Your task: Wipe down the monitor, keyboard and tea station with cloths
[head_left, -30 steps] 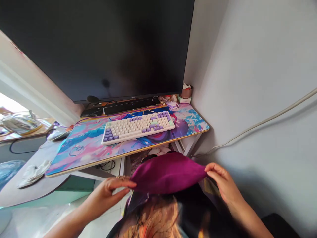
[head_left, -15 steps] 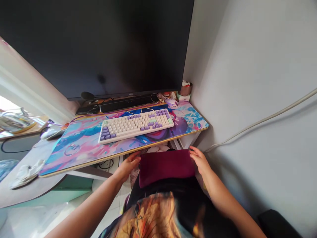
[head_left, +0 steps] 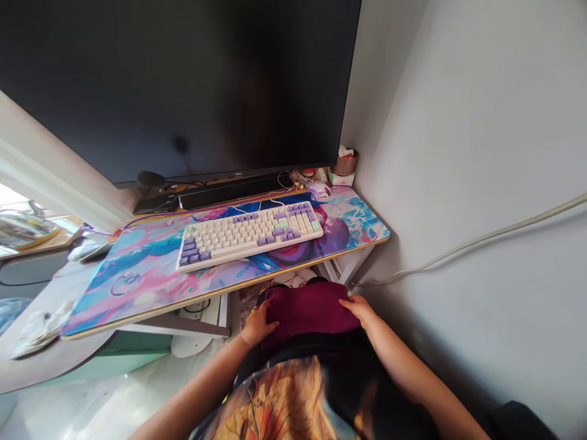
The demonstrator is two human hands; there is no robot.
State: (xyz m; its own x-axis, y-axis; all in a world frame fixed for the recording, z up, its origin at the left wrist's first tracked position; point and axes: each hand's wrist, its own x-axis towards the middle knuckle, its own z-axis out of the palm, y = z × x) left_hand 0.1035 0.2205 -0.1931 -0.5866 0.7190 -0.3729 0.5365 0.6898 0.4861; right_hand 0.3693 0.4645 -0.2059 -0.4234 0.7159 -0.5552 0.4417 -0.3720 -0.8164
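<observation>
A maroon cloth (head_left: 307,311) lies across my lap as a flat, roughly rectangular piece, just below the front edge of the desk. At its left edge, my left hand (head_left: 259,325) has the thumb on top of the cloth and the fingers around the side. My right hand (head_left: 360,307) grips the upper right edge, thumb over the fabric and its other fingers partly hidden. Beneath the cloth are my dark clothes, with an orange-printed shirt (head_left: 284,397) nearer to me.
A white and purple keyboard (head_left: 250,235) rests on a colourful desk mat (head_left: 151,263). Behind it stand a black soundbar (head_left: 233,188) and a large dark monitor (head_left: 183,85). A grey wall (head_left: 468,122) with a loose cable (head_left: 481,237) rises close on my right.
The cloth was stretched out and lifted between my hands, then came down on my lap and lies flatter. My hands drew closer together and took hold of its sides again.
</observation>
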